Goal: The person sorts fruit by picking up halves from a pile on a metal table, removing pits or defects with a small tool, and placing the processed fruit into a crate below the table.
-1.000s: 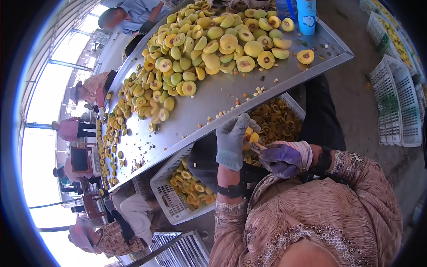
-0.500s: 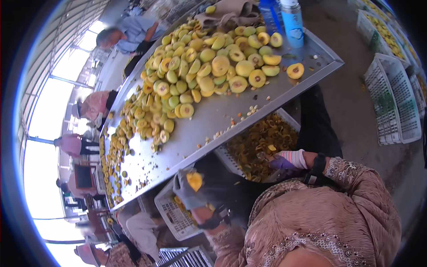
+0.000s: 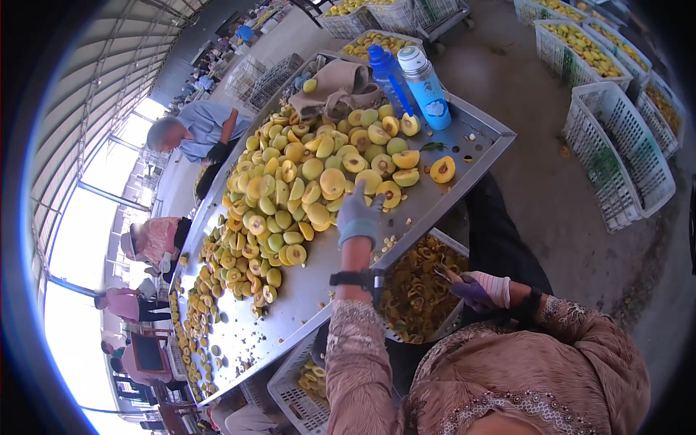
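A heap of yellow-green, peach-like fruit halves (image 3: 293,196) covers much of the metal table (image 3: 428,196). My left hand (image 3: 360,215), in a pale grey glove, reaches to the heap's near edge. Its fingers are apart and at the fruit, with nothing seen in its grasp. My right hand (image 3: 478,290), in a purple glove with a striped cuff, is low over a white crate (image 3: 454,243) of fruit peelings (image 3: 417,290). It is closed around a small metal-tipped tool (image 3: 442,272); its exact kind is hard to make out.
A blue water bottle (image 3: 389,80) and a light-blue flask (image 3: 428,90) stand at the table's far right, beside a brown cloth (image 3: 333,83). Another white crate (image 3: 301,388) holds fruit pieces below the table. White crates (image 3: 616,152) line the right. Co-workers (image 3: 192,134) are at the left.
My left hand has moved from above the lower-left crate, where a yellow fruit piece was at it, up to the heap. My right hand stays over the peelings. The view has tilted upward.
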`<state>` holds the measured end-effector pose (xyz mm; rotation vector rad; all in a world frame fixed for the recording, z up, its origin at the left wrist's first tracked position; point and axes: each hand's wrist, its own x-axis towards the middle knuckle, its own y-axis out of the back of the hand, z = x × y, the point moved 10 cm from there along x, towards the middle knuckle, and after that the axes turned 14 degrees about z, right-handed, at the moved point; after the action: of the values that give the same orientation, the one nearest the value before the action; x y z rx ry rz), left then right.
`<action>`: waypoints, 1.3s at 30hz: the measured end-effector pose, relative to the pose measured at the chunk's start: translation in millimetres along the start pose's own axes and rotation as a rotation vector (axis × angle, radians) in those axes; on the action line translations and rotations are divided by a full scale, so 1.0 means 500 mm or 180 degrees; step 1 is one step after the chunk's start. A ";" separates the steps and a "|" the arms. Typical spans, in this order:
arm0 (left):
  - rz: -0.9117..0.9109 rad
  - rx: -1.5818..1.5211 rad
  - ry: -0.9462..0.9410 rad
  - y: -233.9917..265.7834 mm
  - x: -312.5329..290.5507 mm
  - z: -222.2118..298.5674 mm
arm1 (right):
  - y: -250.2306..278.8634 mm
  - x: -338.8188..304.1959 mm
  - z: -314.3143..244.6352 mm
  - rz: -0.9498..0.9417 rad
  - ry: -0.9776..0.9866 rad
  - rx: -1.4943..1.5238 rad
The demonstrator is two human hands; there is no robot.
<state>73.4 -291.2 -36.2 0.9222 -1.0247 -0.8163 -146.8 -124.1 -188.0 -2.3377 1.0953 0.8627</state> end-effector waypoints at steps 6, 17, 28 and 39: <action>-0.0543 0.0268 -0.0660 -0.104 -0.018 0.097 | 0.033 -0.051 -0.045 0.0433 -0.0017 0.0086; 0.0193 -0.5191 0.2470 0.088 -0.195 -0.014 | -0.064 -0.129 -0.220 -0.0291 0.0757 0.0667; 0.1317 -0.2752 0.0346 0.215 -0.288 0.001 | -0.166 -0.134 -0.224 -0.0505 0.0754 0.0513; 0.1775 -0.2092 -0.0152 0.212 -0.332 -0.018 | -0.192 -0.124 -0.189 -0.0480 0.0675 0.0552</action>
<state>44.2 -100.3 2.4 0.0446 -0.9018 -0.6318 -68.2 -89.3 -67.4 -2.3677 1.0143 0.4548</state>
